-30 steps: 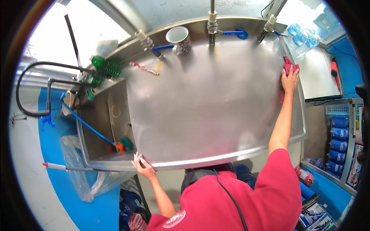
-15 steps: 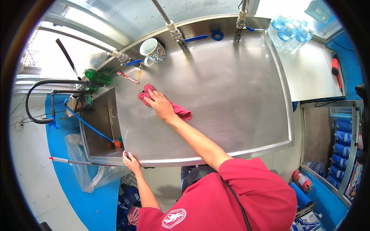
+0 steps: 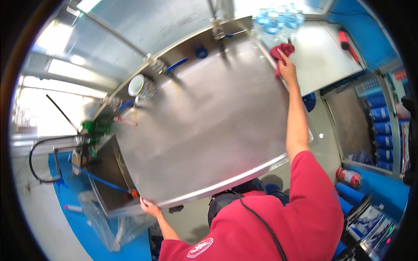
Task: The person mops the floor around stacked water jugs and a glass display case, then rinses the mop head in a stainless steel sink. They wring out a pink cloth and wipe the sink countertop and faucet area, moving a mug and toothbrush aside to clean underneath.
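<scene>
A crumpled red cloth is bunched in my right hand, at the right rim of the stainless steel sink counter. Part of the cloth hangs along that rim, close to the white surface beside it. Down at the front left, my left hand grips the counter's front edge beside the sink basin. Some of its fingers are hidden. On the counter's back left stand a patterned white mug and, near it, a red and white toothbrush. A blue tape roll lies by the back wall.
Taps with blue levers line the back. Clear water bottles stand on a white surface at the right. Green bottles sit at the left corner. A blue-handled brush leans across the basin, with plastic bags below.
My right hand has swept the red cloth from the counter's left part to its right rim. The view has turned. My left hand stays at the front edge.
</scene>
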The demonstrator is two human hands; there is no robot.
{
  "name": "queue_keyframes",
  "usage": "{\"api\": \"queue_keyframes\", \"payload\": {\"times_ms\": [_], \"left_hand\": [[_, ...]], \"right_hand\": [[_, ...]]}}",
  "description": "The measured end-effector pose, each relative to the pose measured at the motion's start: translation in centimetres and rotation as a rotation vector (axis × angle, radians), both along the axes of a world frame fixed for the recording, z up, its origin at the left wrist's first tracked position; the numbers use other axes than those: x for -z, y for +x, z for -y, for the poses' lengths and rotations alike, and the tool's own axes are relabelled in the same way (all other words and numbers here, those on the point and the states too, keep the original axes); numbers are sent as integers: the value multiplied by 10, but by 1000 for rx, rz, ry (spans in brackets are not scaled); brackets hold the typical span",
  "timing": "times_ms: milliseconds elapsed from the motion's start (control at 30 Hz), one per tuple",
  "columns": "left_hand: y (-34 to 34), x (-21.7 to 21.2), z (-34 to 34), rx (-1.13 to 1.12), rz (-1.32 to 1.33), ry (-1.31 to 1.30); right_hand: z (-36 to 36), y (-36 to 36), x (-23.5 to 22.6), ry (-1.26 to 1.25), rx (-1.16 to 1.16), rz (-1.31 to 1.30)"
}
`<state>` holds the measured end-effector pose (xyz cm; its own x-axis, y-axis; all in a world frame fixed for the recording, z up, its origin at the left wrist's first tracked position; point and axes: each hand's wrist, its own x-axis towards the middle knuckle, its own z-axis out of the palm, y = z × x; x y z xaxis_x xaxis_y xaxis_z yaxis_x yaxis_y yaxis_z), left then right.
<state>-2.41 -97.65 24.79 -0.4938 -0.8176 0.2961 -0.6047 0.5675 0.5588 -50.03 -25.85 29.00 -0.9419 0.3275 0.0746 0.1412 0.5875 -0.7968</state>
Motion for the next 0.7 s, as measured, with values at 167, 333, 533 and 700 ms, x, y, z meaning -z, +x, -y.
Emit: {"api": "queue_keyframes", "payload": {"times_ms": [167, 333, 533, 700], "left_hand": [[-3, -4, -13, 41, -9, -73], [-7, -15, -25, -5, -62, -138], [-5, -18, -29, -57, -22, -152], [-4, -14, -27, -73, -57, -123]], "right_hand": [[-12, -38, 48, 151, -46, -362], [28, -22, 61, 709, -38, -462], [157, 28, 52, 634, -180, -369], [325, 94, 34, 567, -385, -442]]}}
